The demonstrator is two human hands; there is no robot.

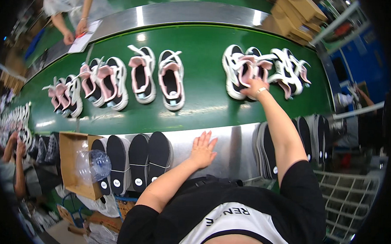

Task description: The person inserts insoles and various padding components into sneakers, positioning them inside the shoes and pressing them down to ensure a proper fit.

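Note:
My right hand (256, 88) reaches out over the green belt and grips the heel end of a black, white and pink sneaker (234, 76). A second sneaker (263, 69) of the same kind stands close against it, partly behind my fingers. Just to the right, another pair of sneakers (287, 74) lies tilted, with white laces loose. My left hand (203, 151) rests flat on the metal edge (225, 144) of the line, fingers spread, holding nothing. More sneakers (172, 80) stand along the belt to the left, pink linings facing up.
Stacks of black insoles (139, 156) lie left of my left hand, beside a carton (69, 160) with a clear plastic container (92, 165). More insole stacks (267, 150) lie under my right forearm. Across the belt, a person (74, 10) handles paper. Cartons (296, 18) stand far right.

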